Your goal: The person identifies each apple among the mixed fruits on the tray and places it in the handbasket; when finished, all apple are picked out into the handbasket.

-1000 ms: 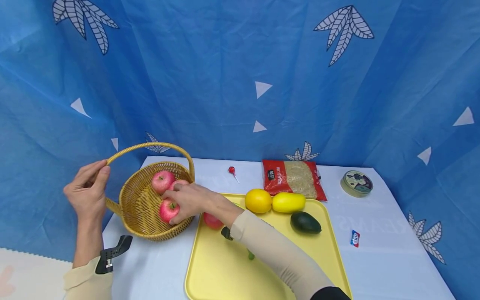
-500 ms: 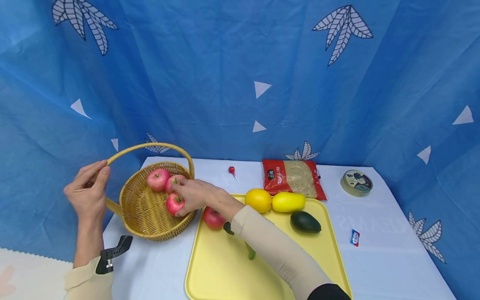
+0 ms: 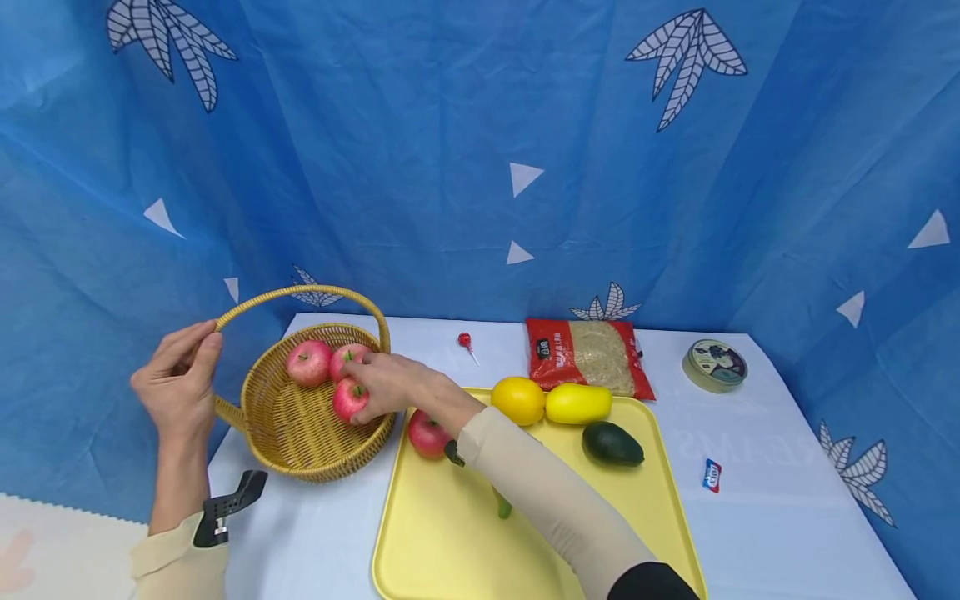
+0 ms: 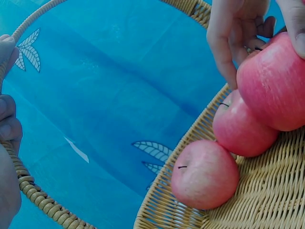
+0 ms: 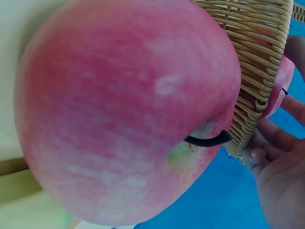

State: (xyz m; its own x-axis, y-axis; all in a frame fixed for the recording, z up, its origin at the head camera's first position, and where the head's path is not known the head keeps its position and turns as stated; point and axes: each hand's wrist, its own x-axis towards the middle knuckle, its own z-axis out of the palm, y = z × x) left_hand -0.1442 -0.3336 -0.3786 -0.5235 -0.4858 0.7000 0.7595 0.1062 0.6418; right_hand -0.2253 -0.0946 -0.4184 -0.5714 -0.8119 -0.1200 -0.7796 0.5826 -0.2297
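Observation:
My left hand (image 3: pixel 176 379) grips the arched handle (image 3: pixel 322 290) of a wicker basket (image 3: pixel 296 433) on its left side. Inside the basket my right hand (image 3: pixel 393 385) holds a red apple (image 3: pixel 350 401), thumb on the near side, fingers partly hidden behind it. Two more apples lie against the far part of the basket, one apple (image 3: pixel 309 363) to the left and another apple (image 3: pixel 348 360) just behind the held one. The left wrist view shows the thumb pressed on the held apple (image 4: pixel 276 86). A further apple (image 3: pixel 429 435) sits on the yellow tray under my right forearm.
The yellow tray (image 3: pixel 442 542) carries an orange-yellow round fruit (image 3: pixel 517 401), a long yellow fruit (image 3: pixel 579 403), a dark green avocado (image 3: pixel 612 443) and a green item partly under my forearm. Behind lie a lollipop (image 3: pixel 465 341) and a red bag (image 3: pixel 588 358); rightward, a round tin (image 3: pixel 715 366) and small packet (image 3: pixel 712 475).
My right hand has shifted slightly up and right inside the basket with the apple. The far left apple has moved left. My left hand stays on the handle.

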